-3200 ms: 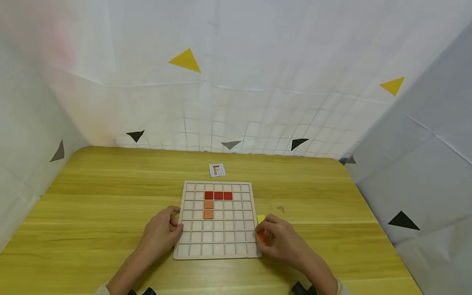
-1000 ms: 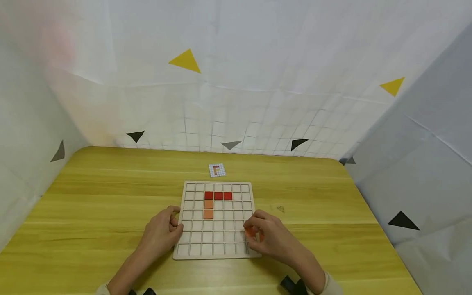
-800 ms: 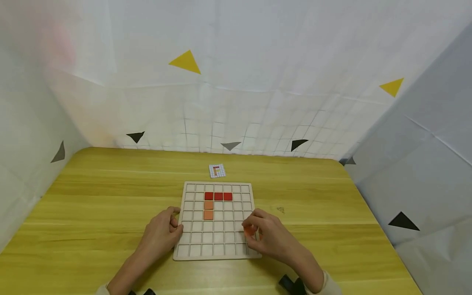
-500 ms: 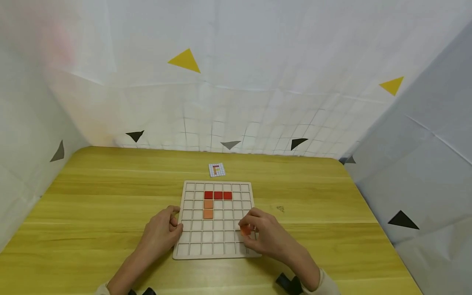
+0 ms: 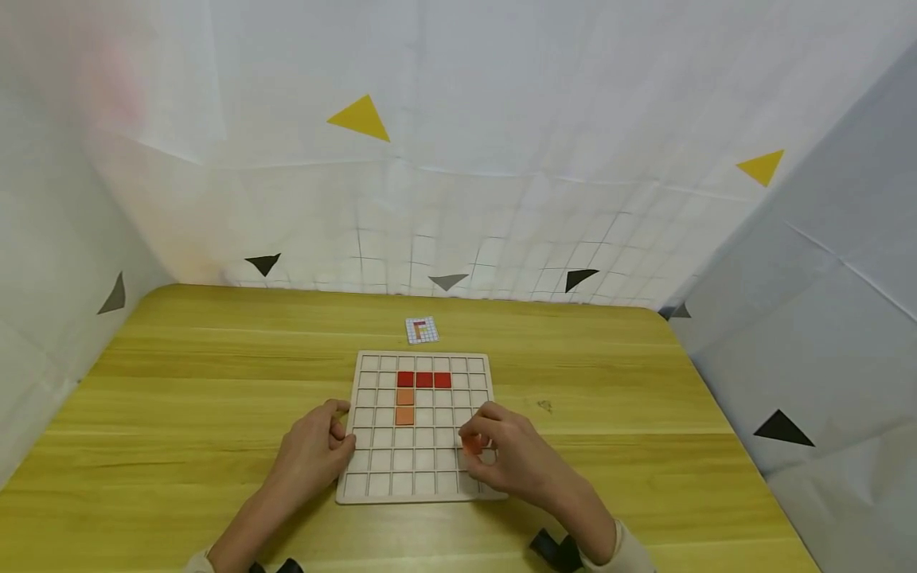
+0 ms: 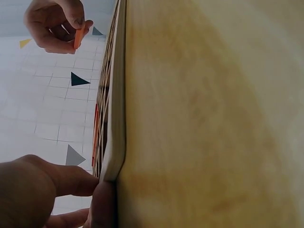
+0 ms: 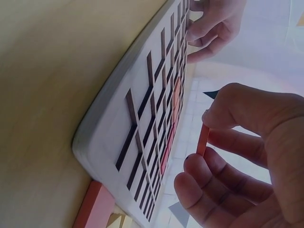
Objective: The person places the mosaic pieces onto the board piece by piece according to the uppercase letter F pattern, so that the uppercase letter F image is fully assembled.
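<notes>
A pale wooden grid board point(image 5: 414, 484) lies on the table with three red tiles point(image 5: 424, 380) in a row. Under the leftmost red one, two orange tiles point(image 5: 404, 415) form a column. My left hand point(image 5: 313, 450) holds the board's left edge, thumb and fingers at the rim in the left wrist view. My right hand point(image 5: 512, 454) is raised over the right part of the board. Between its thumb and fingertips it pinches a thin orange tile point(image 7: 203, 140), held on edge and clear of the board in both wrist views.
A small pattern card point(image 5: 422, 329) lies behind the board on the wood-grain table point(image 5: 609, 358). Beside the board, the right wrist view shows a reddish-orange block point(image 7: 94, 206) and some yellow pieces point(image 7: 118, 221). White sheeting point(image 5: 537, 103) stands around the table.
My right hand has moved left from the board's right edge to over the board, carrying the orange tile. My left hand and the placed tiles have stayed put.
</notes>
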{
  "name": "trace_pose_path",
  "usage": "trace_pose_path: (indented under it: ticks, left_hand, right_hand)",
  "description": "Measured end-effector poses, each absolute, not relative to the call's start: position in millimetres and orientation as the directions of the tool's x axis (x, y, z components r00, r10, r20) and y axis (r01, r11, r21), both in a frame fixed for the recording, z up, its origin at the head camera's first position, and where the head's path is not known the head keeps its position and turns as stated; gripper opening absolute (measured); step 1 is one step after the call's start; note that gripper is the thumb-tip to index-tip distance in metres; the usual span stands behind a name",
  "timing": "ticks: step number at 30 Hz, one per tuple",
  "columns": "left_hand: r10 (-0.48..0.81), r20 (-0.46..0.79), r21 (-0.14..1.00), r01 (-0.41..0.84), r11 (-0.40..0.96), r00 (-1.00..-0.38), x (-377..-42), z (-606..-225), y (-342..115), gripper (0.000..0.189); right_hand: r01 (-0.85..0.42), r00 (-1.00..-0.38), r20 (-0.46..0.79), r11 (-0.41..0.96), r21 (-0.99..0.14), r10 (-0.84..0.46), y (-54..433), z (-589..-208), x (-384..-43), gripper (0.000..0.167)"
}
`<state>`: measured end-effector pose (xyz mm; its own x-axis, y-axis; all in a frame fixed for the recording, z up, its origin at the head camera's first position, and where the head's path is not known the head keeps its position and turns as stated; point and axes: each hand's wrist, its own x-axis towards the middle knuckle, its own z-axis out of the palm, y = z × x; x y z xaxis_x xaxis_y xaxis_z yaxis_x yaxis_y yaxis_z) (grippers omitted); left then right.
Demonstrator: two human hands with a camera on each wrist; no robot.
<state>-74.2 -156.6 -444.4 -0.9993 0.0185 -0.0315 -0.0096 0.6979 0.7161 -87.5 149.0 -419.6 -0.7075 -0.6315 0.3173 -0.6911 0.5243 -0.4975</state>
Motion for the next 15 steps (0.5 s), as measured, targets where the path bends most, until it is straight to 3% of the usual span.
trace_pose_path:
  ticks: [15]
  left_hand:
    - [0.019,-0.027,0.709,-0.006,0.705,-0.999,-75.2,-445.6,-156.6,0.043]
  right_hand:
    - [-0.655,-0.733,0.271,0.538,-0.531,-0.624,136.1,-418.1,-85.9,0.018]
